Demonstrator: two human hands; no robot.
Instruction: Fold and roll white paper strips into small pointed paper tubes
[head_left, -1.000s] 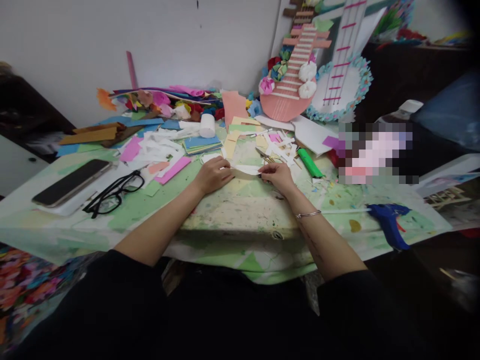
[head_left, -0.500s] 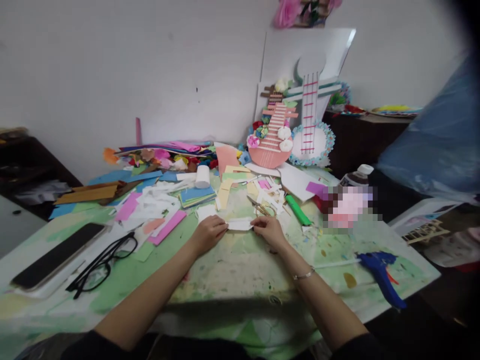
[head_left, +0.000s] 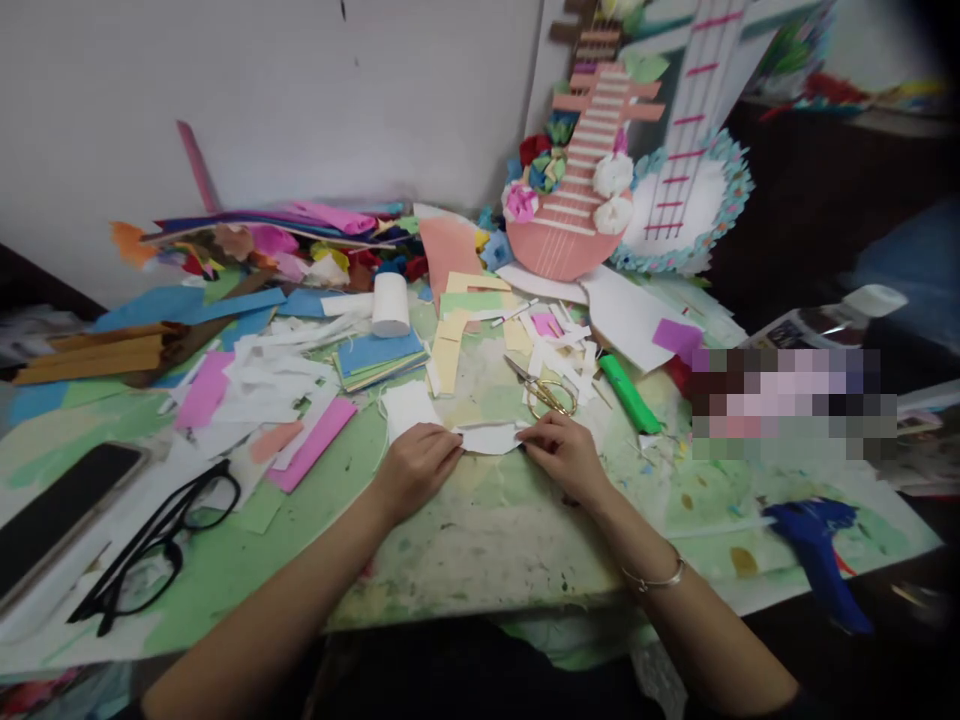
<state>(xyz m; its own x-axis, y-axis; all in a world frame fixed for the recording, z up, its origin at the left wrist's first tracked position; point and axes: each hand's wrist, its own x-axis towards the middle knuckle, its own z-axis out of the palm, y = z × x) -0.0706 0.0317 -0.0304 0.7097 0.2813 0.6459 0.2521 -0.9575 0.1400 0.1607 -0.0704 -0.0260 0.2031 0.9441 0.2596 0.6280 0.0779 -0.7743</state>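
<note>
A small strip of white paper (head_left: 491,439) stretches between my two hands, low over the table. Its left end is pinched by my left hand (head_left: 420,465), fingers closed together. My right hand (head_left: 564,455) pinches the opposite end between thumb and fingers. Just behind the right hand lie gold-handled scissors (head_left: 551,393). A larger white paper piece (head_left: 409,405) with a thread lies behind the left hand. Beyond the strip are yellow paper pieces (head_left: 448,362) and a stack of coloured paper (head_left: 381,355).
Glasses (head_left: 161,545) and a phone (head_left: 64,520) lie at left, a green box cutter (head_left: 628,393) and blue glue gun (head_left: 821,555) at right. A white roll (head_left: 391,305) stands behind. Decorated paper instruments (head_left: 574,190) lean on the wall; a bottle (head_left: 825,320) is at right.
The view has dipped and come closer to the table. Both hands still pinch the white paper strip, which now shows more of its face and a curved lower edge.
</note>
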